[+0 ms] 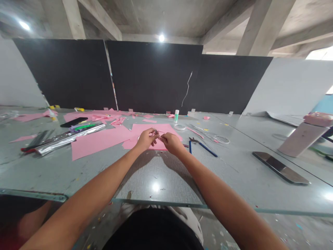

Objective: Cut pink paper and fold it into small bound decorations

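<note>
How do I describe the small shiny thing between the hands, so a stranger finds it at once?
On the grey table, look at the pink paper sheet in the middle. Above it the left hand and right hand meet. Between their fingertips is a tiny metallic piece, the only thing held up, not lying on the table.

And there, a tiny metallic piece (155, 132) pinched between the left hand (146, 139) and right hand (170, 143) is mostly hidden by the fingers, too small to be identified! The left forearm (78, 211) and right forearm (221, 198) are cut off by the bottom edge, and a pink-capped bottle (303, 135) is clipped at the right edge.
</note>
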Motion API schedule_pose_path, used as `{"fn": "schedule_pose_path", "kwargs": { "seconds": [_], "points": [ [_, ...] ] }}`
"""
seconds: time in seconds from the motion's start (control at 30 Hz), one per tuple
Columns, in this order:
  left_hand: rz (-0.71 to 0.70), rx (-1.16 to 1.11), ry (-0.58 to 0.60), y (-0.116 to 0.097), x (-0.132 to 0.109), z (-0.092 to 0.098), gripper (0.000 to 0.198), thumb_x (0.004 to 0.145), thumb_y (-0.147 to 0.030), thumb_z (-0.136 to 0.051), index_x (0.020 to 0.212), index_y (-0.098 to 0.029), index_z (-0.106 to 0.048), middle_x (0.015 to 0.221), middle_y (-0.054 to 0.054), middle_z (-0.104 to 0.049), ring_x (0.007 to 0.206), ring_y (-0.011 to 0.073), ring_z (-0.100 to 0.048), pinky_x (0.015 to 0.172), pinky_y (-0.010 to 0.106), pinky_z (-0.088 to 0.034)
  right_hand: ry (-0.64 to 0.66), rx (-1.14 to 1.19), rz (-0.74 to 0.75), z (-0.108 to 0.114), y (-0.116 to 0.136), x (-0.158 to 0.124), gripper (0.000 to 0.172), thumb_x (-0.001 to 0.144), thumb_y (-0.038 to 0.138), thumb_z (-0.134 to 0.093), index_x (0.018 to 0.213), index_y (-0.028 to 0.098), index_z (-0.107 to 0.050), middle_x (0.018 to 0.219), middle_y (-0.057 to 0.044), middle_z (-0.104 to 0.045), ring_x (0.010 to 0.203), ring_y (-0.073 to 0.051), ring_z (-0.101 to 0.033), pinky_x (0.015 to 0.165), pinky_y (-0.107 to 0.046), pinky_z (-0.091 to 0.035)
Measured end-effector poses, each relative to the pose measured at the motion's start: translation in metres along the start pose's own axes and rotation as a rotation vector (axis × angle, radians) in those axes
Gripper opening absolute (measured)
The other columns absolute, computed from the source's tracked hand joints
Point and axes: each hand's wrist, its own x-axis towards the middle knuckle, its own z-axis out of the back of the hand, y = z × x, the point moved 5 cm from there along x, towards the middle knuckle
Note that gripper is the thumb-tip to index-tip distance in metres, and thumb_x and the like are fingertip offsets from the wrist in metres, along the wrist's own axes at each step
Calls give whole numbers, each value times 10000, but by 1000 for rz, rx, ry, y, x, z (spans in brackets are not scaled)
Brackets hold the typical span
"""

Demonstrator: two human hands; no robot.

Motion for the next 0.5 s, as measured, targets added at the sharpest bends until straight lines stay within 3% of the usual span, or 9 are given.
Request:
{"fn": "schedule_pose_path", "kwargs": {
  "seconds": [0.2,0.3,0.4,0.5],
  "points": [
    [-55,25,91,-1,-1,-4,265,686,-340,-689,767,-157,-515,577,-51,-506,416,90,-519,370,206,-435,100,94,-60,-7,-4,1,251,900,196,-446,772,139,-654,756,-76,-658,707,-151,-568,651,-247,-359],
    [-6,-19,32,-1,-1,-1,247,690,-306,-691,775,-159,-512,505,-80,-459,392,68,-477,394,204,-465,65,220,-84,-8,-8,-1,198,877,180,-449,914,143,-640,726,-36,-631,667,-140,-550,647,-246,-384],
    [87,-136,-56,-3,-3,4,198,719,-256,-666,789,-156,-510,518,-76,-482,404,51,-469,455,231,-519,-80,232,63,-1,-5,-5,363,781,87,-505,1132,168,-551,923,-52,-615,789,-151,-545,726,-269,-429],
    [180,-233,-88,-4,-6,6,154,748,-211,-636,810,-150,-509,535,-64,-509,426,56,-491,505,264,-549,-174,118,264,3,3,-7,363,740,54,-548,1067,208,-582,1061,-75,-556,939,-183,-501,834,-315,-437]
  ]
}}
